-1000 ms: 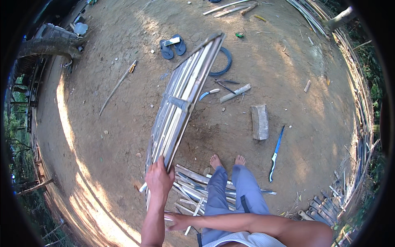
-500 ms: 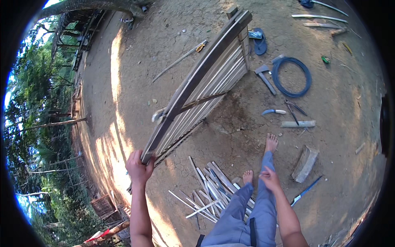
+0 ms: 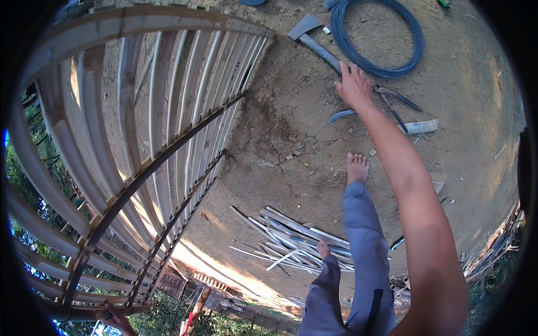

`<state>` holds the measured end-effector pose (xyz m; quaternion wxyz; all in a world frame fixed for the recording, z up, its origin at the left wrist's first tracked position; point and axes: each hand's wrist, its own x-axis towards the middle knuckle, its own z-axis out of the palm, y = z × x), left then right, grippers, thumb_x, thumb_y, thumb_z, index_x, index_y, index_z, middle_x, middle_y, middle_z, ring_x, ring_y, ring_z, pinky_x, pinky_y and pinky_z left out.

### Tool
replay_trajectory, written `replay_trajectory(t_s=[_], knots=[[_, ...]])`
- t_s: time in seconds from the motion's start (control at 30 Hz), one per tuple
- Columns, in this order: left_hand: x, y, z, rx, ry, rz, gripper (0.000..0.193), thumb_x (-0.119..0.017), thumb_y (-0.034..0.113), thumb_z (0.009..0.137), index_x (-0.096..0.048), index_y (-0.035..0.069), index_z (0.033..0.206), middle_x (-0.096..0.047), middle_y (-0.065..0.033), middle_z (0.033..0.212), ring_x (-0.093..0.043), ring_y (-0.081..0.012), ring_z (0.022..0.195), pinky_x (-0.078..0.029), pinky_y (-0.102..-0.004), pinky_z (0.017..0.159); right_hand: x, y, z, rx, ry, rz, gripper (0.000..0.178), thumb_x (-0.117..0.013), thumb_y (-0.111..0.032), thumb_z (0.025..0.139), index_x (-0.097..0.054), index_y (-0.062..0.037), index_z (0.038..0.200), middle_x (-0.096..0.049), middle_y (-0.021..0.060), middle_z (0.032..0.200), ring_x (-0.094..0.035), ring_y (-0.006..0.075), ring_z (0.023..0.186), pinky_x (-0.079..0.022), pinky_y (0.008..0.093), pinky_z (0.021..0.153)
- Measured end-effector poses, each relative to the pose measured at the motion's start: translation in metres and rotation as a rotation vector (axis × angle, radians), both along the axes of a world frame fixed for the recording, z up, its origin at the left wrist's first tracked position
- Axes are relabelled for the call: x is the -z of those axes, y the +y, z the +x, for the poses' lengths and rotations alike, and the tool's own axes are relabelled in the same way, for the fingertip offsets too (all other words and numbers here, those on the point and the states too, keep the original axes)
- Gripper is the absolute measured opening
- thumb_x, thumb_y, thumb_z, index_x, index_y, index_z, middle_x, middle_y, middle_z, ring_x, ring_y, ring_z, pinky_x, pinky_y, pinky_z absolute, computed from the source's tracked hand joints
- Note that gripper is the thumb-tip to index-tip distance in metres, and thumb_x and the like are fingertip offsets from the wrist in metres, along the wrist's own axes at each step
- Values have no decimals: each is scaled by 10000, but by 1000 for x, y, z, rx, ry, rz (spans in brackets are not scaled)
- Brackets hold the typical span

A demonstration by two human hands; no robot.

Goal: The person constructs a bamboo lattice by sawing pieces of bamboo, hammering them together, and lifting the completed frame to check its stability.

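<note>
A big slatted wooden panel (image 3: 148, 154), with pale slats across dark rails, stands tilted on my left. At its bottom left corner my left hand (image 3: 116, 320) is closed around the edge rail; part of that hand is in shadow. My right arm stretches forward over the ground. My right hand (image 3: 354, 88) has its fingers extended and holds nothing, beside the handle end of an axe (image 3: 319, 47); whether they touch I cannot tell. Below the hand shows the blade of a curved knife (image 3: 339, 115), its handle hidden by my wrist. Dark-handled pincers (image 3: 397, 106) lie just right of it.
A coil of dark wire (image 3: 417, 42) lies beyond the axe. Near the pincers is a pale bamboo piece (image 3: 421, 126). Loose wooden strips (image 3: 286, 238) are heaped by my bare feet. Cut sticks (image 3: 496, 246) lie at the right edge.
The panel has swung to the left and nearer, its slatted face now toward me. My right hand has moved from beside my knee forward to the tools. My view has shifted closer to the ground.
</note>
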<state>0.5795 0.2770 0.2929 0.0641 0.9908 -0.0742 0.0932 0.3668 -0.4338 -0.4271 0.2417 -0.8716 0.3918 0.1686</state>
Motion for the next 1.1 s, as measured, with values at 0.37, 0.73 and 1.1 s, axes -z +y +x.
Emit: replay_trajectory(t_s=[0.37,0.73,1.1], knots=[[66,-89,46,281,131,119,238,-768,203,948,-695,-21,981,-692,-80,802,-642,-173,704,-488,-350,625,-93,40,20,930,-224,1065,230,-750,-147,785,-632,-94,975,-610,17,719,-559,125,579,-403,311,501],[8,-134,35,387,309,-14,370,-827,372,765,-628,63,807,-608,-130,735,-638,-356,729,-488,-475,687,-568,264,-86,972,-705,1345,351,-679,-199,1002,-510,-78,1285,-663,104,814,-688,207,663,-582,358,545],[11,-157,11,545,578,-156,474,-770,322,688,-671,0,1022,-643,-182,1071,-622,-368,1093,-552,-460,920,-747,346,-31,414,-620,614,380,-708,-33,947,-495,-16,1262,-634,53,863,-646,127,657,-544,296,606]])
